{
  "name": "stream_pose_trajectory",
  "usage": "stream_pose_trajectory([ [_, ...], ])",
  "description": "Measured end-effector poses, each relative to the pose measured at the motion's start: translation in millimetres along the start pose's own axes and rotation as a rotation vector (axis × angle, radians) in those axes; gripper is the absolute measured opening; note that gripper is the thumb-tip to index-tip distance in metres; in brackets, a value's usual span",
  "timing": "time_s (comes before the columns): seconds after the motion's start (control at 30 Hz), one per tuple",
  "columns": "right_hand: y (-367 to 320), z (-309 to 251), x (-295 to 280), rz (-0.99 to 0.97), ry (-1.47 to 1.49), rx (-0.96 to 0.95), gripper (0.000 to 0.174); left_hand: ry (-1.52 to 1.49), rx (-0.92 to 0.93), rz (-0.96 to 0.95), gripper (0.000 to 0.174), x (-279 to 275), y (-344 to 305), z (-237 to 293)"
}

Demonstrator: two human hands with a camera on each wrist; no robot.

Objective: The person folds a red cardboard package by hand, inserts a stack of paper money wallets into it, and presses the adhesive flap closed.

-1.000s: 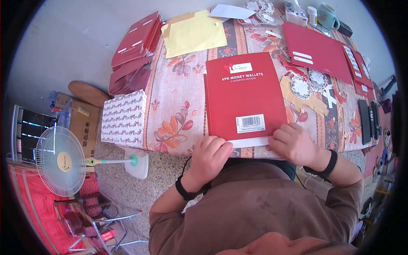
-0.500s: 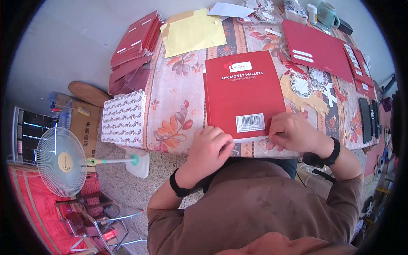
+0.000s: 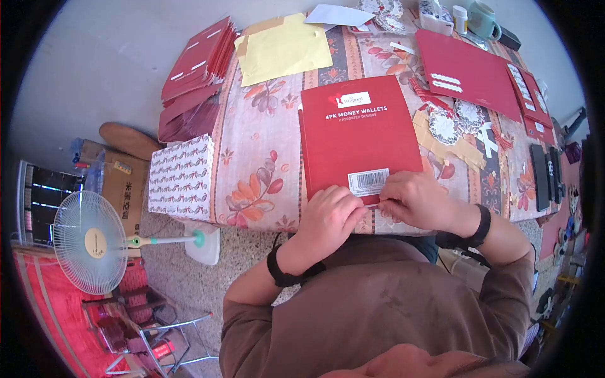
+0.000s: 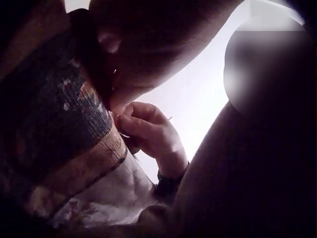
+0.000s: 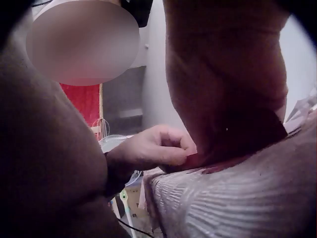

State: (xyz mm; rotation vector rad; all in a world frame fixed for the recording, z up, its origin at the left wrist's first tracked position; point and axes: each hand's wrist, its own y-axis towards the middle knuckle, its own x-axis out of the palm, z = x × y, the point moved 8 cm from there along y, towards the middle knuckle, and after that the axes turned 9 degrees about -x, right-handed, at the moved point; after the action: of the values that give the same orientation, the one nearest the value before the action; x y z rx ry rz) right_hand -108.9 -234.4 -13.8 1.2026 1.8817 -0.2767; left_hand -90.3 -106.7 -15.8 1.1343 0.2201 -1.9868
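A red card packet (image 3: 356,143) printed "4PK MONEY WALLETS" lies upright to me on the tablecloth, near the table's front edge. A barcode label (image 3: 368,181) sits low on its face. At the packet's bottom edge my left hand (image 3: 329,219) pinches the rim, fingers on top and thumb below. Close beside it, my right hand (image 3: 417,200) pinches the same edge with curled fingers, covering the lower right corner. Only a thin bit of the white flap shows between the hands. In the right wrist view the left hand (image 5: 157,148) has its thumb against its forefinger.
Stacked red folders (image 3: 196,60) and a patterned box (image 3: 181,177) stand at the left. Yellow sheets (image 3: 287,50) lie at the back. To the right are a large red sheet (image 3: 466,75), round lacy tags (image 3: 445,126), tan strips (image 3: 435,142) and black tools (image 3: 540,177).
Both hands have moved inward along the packet's bottom edge, closer together. The white flap, a wide strip before, is now mostly out of sight.
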Motion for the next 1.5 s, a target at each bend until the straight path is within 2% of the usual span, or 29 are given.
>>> stream_pose_trajectory([
  [0.13,5,1,1,-0.066,-0.047,0.038,0.012,-0.031,-0.033,-0.003,0.010,-17,-8,-6],
  [0.3,7,0,3,-0.092,-0.086,0.037,0.012,0.120,-0.094,0.051,0.011,-42,-28,-22],
  [0.5,10,-1,1,-0.118,-0.045,0.025,0.011,0.163,-0.125,0.142,0.012,-41,-35,-23],
  [0.63,10,-2,1,-0.124,-0.030,0.027,0.010,0.174,-0.177,0.122,0.013,-38,-30,-28],
  [0.7,10,-2,1,-0.101,-0.047,0.013,0.009,0.135,-0.204,0.047,0.012,-33,-26,-35],
  [0.83,10,-3,1,-0.088,-0.039,0.010,0.008,0.114,-0.159,0.026,0.011,-43,-28,-43],
  [0.9,10,-2,1,-0.091,-0.058,0.005,0.008,-0.065,-0.251,-0.086,0.013,-41,-32,-61],
  [0.93,10,-2,1,-0.090,-0.058,0.004,0.008,-0.064,-0.251,-0.087,0.013,-45,-32,-59],
  [1.0,9,-3,1,-0.093,-0.062,0.006,0.008,-0.161,-0.370,-0.073,0.013,-52,-33,-61],
  [1.03,9,-3,1,-0.092,-0.061,0.006,0.008,-0.160,-0.370,-0.075,0.013,-50,-36,-61],
  [1.1,10,-3,1,-0.102,-0.067,0.008,0.008,-0.291,-0.414,0.133,0.012,-61,-44,-70],
  [1.13,9,-3,1,-0.101,-0.066,0.008,0.008,-0.290,-0.413,0.132,0.012,-59,-45,-71],
  [1.2,9,-2,2,-0.111,-0.062,0.017,0.009,-0.031,-0.192,0.183,0.012,-60,-43,-52],
  [1.4,5,-3,4,-0.096,-0.048,0.015,0.008,0.038,-0.209,0.113,0.009,-49,-46,-44],
  [1.5,5,-3,4,-0.075,-0.052,0.005,0.007,0.034,-0.219,0.138,0.010,-48,-45,-45],
])
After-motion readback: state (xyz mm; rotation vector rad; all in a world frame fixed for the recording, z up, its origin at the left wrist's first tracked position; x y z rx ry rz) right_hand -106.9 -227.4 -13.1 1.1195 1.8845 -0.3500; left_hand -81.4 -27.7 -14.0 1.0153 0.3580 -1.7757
